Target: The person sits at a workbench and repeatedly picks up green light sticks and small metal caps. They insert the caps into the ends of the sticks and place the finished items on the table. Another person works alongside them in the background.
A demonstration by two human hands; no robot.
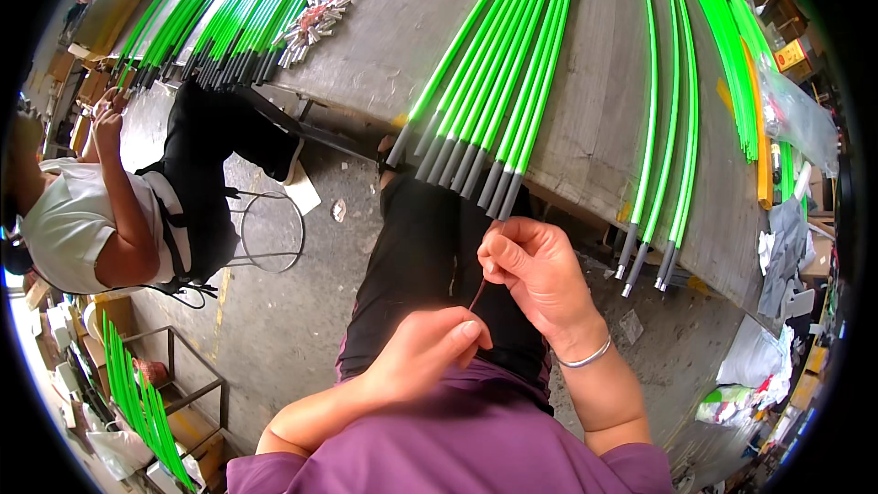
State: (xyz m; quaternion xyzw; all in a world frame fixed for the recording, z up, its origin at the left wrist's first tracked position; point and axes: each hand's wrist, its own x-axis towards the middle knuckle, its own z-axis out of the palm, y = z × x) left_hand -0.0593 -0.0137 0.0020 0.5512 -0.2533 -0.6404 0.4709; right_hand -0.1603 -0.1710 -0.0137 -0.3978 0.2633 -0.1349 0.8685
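A fan of bright green rods (498,64) with dark grey sleeve ends lies on the table, the ends jutting past its near edge. Just below the nearest sleeve end, my right hand (544,279) is closed in a pinch, thumb against forefinger. A thin dark red cord (476,295) runs from those fingers down to my left hand (425,352), which is curled closed around its lower part. The cord's ends are hidden by my fingers. Whether it joins the rod above cannot be made out.
Silver-tipped green rods (677,174) lie to the right on the table (599,110). Small metal pieces with reddish cords (311,29) sit at the back left, beside more rods (247,14). At left a person (101,224) sits near a round-framed stool (273,230).
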